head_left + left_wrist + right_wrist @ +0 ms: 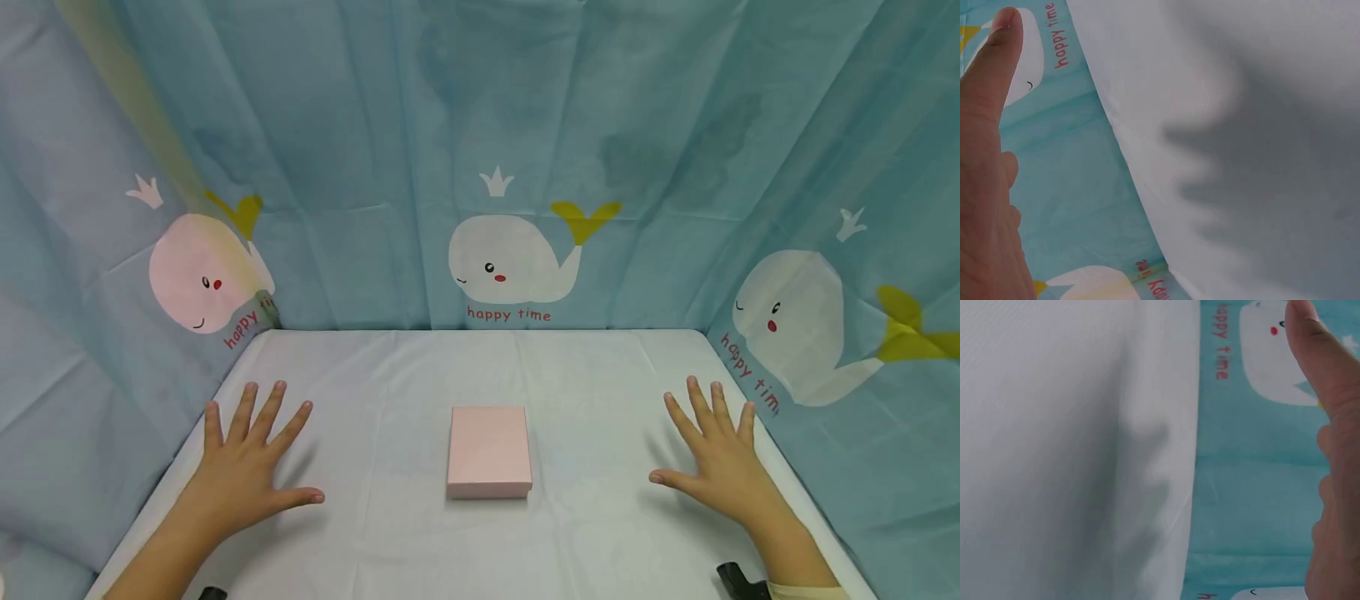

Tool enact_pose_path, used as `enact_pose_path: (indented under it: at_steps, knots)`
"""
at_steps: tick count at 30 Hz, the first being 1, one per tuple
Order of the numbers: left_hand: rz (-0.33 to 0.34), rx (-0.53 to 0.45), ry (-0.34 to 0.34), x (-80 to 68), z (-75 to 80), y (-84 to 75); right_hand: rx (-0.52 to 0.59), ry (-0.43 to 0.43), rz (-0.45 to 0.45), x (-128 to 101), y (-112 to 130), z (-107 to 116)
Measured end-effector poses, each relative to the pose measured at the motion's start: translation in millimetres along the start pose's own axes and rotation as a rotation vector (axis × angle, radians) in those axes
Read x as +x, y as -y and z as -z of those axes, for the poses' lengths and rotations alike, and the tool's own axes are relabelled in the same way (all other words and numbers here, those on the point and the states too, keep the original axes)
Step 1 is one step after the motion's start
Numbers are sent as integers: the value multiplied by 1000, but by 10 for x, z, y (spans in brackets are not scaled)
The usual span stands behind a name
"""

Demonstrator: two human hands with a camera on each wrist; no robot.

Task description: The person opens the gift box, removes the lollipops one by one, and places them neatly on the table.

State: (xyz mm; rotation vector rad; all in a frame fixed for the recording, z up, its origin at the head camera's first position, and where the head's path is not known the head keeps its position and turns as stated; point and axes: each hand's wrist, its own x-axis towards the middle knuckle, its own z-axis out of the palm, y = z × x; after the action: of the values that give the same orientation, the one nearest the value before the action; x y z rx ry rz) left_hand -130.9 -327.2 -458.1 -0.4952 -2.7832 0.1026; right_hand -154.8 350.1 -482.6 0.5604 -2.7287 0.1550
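A flat pink box with its lid on lies on the white-covered table at the middle, between the two hands. To its left, my left hand hovers above the cloth with fingers spread wide, holding nothing. My right hand is spread the same way to the right of the box, its thumb pointing inward. Both hands are well apart from the box. In the left wrist view the left thumb stands straight, and the right wrist view likewise shows a straight right thumb.
A white cloth covers the table. Blue curtains printed with whales and "happy time" rise behind it and along both sides. A black strap or device part shows at the right wrist. Hand shadows fall on the cloth.
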Motion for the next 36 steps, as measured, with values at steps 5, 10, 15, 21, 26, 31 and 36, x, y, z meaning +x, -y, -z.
enact_pose_path:
  at_steps: [5, 10, 15, 21, 26, 31, 36]
  knots:
    - [2, -13, 5, 15, -2, -56, 15, 1, -4, 41, 76, -7]
    - [15, -20, 16, 58, -11, -112, 38, -6, 0, 94, 134, -9]
    - [11, -29, 16, 112, 5, -169, 70, -10, -7, 130, 198, -22]
    - [-3, -69, 20, 143, 6, -246, 108, -7, 4, 165, 297, -75]
    - [-2, -131, 26, 181, -20, -346, 162, -10, 14, 212, 382, -93]
    - [3, -198, 30, 225, -30, -499, 220, -8, 25, 253, 468, -99]
    - [0, -258, 36, 288, -46, -646, 280, -11, 34, 273, 559, -120]
